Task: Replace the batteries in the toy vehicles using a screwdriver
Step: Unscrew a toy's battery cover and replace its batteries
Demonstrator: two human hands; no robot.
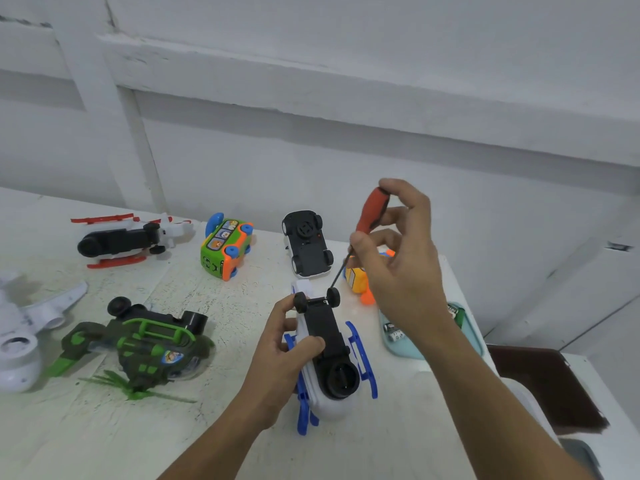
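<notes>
Left hand point(287, 344) grips upturned blue-and-white toy helicopter point(329, 358) — right hand point(398, 258) pinches orange-handled screwdriver point(367, 223), tip at the toy's underside.

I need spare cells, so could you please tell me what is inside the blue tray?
Batteries lie at both ends of the tray. The right forearm covers its middle, so anything there is hidden.

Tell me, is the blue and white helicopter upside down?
Upside down. The blue and white helicopter has its black belly and wheels facing up, while the left hand holds it.
</notes>
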